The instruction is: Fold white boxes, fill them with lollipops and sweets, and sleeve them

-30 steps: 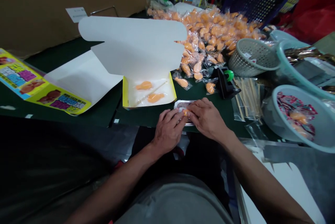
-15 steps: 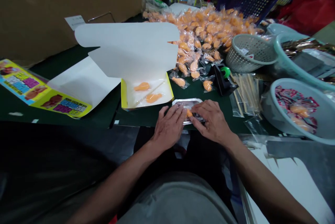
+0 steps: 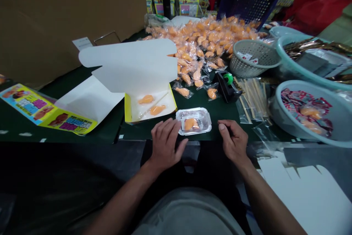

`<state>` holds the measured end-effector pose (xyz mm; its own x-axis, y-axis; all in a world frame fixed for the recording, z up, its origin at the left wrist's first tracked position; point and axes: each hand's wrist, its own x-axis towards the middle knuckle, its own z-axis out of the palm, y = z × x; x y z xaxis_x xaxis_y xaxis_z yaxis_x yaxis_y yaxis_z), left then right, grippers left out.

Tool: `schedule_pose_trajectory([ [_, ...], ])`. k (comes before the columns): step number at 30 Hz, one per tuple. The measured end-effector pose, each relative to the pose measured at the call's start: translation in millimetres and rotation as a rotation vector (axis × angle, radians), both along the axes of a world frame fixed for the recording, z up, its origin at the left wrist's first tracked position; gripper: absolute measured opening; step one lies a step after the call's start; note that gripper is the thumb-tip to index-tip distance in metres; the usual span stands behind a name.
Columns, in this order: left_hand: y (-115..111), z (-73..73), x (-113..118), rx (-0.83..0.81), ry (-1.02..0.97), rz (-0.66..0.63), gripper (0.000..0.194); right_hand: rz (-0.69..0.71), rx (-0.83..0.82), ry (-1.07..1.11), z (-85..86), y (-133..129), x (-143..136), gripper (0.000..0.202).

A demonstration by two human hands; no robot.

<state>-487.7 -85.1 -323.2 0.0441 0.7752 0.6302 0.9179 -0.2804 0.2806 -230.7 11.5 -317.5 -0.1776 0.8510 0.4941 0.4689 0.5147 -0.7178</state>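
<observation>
A clear plastic tray (image 3: 206, 120) with orange pieces in it lies at the table's front edge. My left hand (image 3: 167, 143) is at its left side, fingers apart and holding nothing; whether the fingertips touch the tray cannot be made out. To the right of the tray, a little apart from it, is my right hand (image 3: 233, 139), its fingers curled in; I cannot make out anything in it. An open yellow-edged box (image 3: 128, 108) left of the tray holds two orange pieces and a thin stick, its white lid (image 3: 132, 64) raised behind.
Wrapped orange pieces (image 3: 211, 37) are heaped at the back. On the right stand a black tape dispenser (image 3: 228, 88), bagged sticks (image 3: 254, 97), a grey basket (image 3: 254, 55) and a bowl of red packets (image 3: 277, 108). A printed box (image 3: 49, 112) lies open at left.
Both hands have come off the middle of the tray, the left moving left and the right moving right, so the tray and its orange contents now show. The view has shifted slightly.
</observation>
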Motion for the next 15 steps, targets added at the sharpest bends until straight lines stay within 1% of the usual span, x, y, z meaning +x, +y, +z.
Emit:
schedule_pose_trajectory([
  [1, -6, -5.2, -3, 0.041, -0.018, 0.031, 0.06, -0.031, -0.036, 0.015, -3.8, 0, 1, 0.016],
  [3, -16, -16.0, -8, 0.068, -0.025, 0.09, 0.049, -0.07, -0.074, 0.025, -9.5, 2, 0, 0.018],
  [6, -26, -26.6, -10, 0.018, -0.009, 0.12, 0.042, -0.116, -0.061, 0.003, -13.3, 4, -5, 0.021],
  [8, -27, -28.2, -9, -0.004, -0.008, 0.116, 0.041, -0.132, -0.034, -0.019, -14.0, 3, -7, 0.023],
  [10, -26, -26.7, -10, -0.005, -0.013, 0.116, 0.037, -0.134, -0.014, -0.039, -14.4, 1, -8, 0.024],
  [13, -19, -23.2, -17, -0.001, -0.009, 0.135, 0.019, -0.137, 0.017, -0.066, -16.0, -1, -6, 0.026],
  [15, -15, -22.7, -24, -0.018, 0.01, 0.147, 0.012, -0.148, 0.042, -0.085, -18.0, -2, -5, 0.028],
])
